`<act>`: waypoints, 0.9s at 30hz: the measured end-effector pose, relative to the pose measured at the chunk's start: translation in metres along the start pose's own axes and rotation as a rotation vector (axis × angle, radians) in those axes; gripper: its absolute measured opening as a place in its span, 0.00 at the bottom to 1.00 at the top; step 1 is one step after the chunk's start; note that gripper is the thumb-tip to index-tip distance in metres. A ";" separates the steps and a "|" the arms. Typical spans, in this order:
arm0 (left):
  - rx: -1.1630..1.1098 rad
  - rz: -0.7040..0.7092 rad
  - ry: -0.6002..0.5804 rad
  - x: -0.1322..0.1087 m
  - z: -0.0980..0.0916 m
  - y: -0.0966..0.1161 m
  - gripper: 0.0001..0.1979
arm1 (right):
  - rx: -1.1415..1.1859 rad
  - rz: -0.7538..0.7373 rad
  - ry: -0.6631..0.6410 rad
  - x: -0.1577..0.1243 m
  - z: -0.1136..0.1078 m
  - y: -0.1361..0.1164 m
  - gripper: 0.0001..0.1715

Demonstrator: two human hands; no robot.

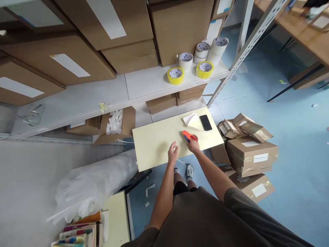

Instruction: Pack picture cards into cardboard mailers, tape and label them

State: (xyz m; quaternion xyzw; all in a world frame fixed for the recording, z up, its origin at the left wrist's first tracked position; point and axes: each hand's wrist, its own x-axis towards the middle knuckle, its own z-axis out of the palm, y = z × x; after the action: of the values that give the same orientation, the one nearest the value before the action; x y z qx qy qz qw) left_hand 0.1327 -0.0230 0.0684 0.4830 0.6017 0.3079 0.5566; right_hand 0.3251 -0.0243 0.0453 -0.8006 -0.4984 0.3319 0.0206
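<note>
Above the cream tabletop (151,144), my right hand (193,145) grips an orange-red tape dispenser (186,134) with a blue part on its side. A roll of tape seems to sit at its near end, partly hidden by the fingers. My left hand (173,153) is held a little to the left, over the table's near edge, fingers loosely bent and apart with nothing in them. Beyond the dispenser lie some white paper sheets (191,120), with a black phone (206,122) to their right.
A grey shelf (146,87) behind the table bears large cardboard boxes (183,31), white tape rolls (185,61) and yellow tape rolls (175,75). Stacked cartons (252,154) stand on the floor at right. A bulky plastic-wrapped roll (95,181) and books (77,233) are at left.
</note>
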 end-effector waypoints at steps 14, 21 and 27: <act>-0.003 0.012 0.032 -0.021 0.005 0.015 0.17 | -0.049 -0.077 -0.011 -0.003 -0.034 0.009 0.19; -0.043 0.215 0.080 0.022 -0.037 0.109 0.19 | 0.021 -0.568 0.203 -0.019 -0.111 -0.018 0.19; -0.074 0.412 0.003 0.043 -0.092 0.198 0.20 | 0.031 -0.834 0.333 -0.043 -0.184 -0.079 0.09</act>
State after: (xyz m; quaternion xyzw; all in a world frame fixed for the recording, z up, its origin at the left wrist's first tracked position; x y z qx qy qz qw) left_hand 0.0950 0.0999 0.2498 0.5747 0.4792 0.4380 0.4983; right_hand 0.3527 0.0354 0.2395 -0.5734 -0.7634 0.1693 0.2444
